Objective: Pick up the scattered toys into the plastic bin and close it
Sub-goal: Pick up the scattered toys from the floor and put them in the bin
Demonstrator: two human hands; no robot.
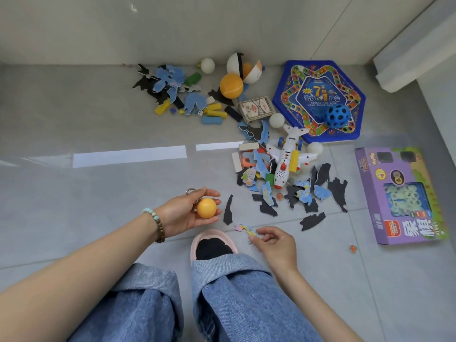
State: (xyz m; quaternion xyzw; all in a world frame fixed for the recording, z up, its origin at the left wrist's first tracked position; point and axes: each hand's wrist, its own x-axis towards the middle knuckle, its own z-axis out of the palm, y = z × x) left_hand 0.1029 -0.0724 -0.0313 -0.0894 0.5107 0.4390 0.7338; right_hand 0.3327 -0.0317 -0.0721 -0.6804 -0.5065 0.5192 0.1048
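Note:
My left hand (183, 213) holds a small orange ball (206, 208) in its curled fingers, with a metal key ring (191, 191) showing above the fingers. My right hand (276, 244) pinches a pastel puzzle piece (245, 229) that lies on the grey floor. Beyond my hands lie scattered toys: a white toy plane (287, 156), black and blue puzzle pieces (318, 191), a blue hexagonal game board (318, 99) with a blue holed ball (337, 115) on it, and a purple game box (402, 196). No plastic bin is in view.
A second heap by the wall holds an orange ball (231, 85), white balls (207, 65), a card pack (256, 108), coloured blocks (213, 116) and puzzle pieces. My slippered foot (213, 245) and jeans-clad knees fill the bottom. A marble (352, 248) lies at the right.

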